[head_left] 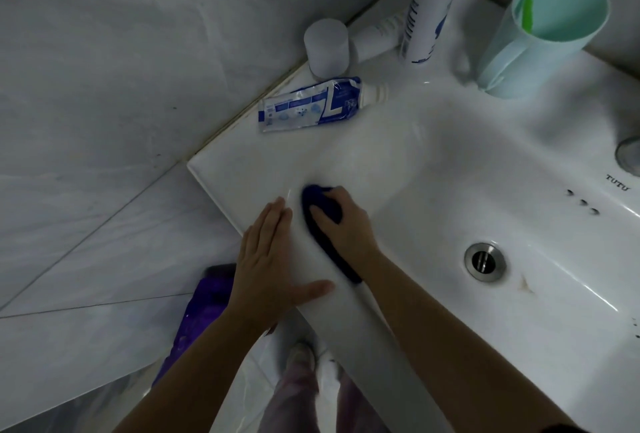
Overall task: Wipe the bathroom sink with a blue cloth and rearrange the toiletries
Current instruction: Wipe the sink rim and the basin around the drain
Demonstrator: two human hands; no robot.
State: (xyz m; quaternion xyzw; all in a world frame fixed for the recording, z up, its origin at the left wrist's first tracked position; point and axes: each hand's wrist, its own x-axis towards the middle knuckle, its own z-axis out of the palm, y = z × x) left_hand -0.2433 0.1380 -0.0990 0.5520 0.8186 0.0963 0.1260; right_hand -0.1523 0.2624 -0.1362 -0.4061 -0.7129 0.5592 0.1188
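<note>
A white sink (pixel 239 172) is filling the view, its front edge running diagonally just left of the grip. The left hand (pixel 270 259) is lying flat, fingers straight, on that edge. The right hand (pixel 346 224) is curling over a blue cloth (pixel 320 198), pressing it onto the rim; the cloth's length is running from fingertips back under the wrist. Beyond the grip, bare rim is reaching a toothpaste tube (pixel 311 105), cap pointing right.

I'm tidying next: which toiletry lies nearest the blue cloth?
The blue-and-white toothpaste tube, lying flat on the sink rim; the white jar, spray can and mint cup stand farther back.
</note>
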